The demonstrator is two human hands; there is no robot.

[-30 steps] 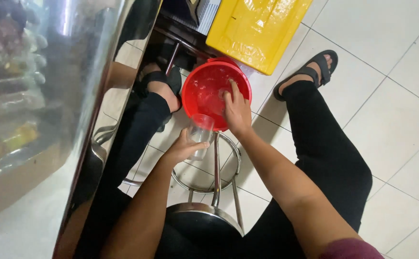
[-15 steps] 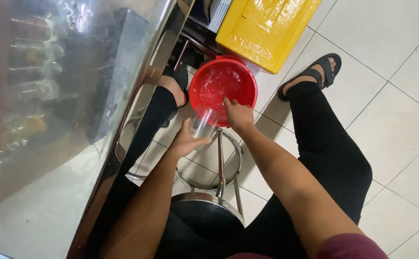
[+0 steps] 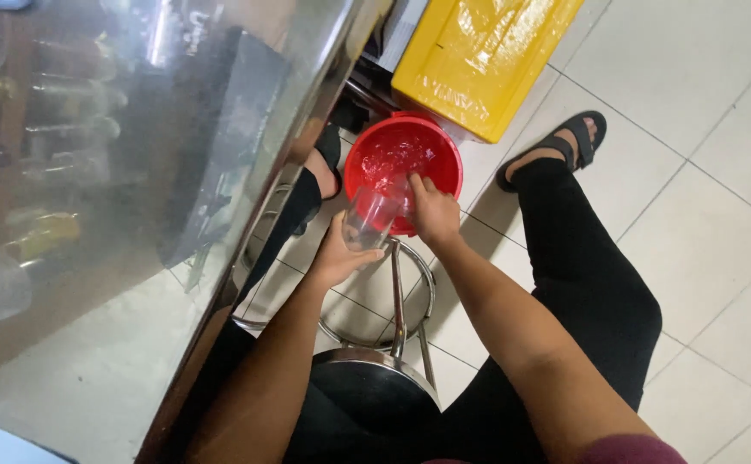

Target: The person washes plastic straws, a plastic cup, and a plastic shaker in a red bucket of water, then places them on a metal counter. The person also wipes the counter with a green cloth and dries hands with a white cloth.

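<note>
Pale tiled floor (image 3: 702, 223) carries: red basin (image 3: 367, 155) holding water, yellow crate (image 3: 479, 60) just beside it, metal stool (image 3: 384, 378) near the basin, and two sandalled feet (image 3: 564, 146).

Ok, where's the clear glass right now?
In the head view, the clear glass sits centre frame, held by the left hand at the red basin's near rim, right hand alongside.

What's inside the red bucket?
The red bucket holds clear water. The right hand and the clear glass, held by the left hand, cover its near part.
</note>
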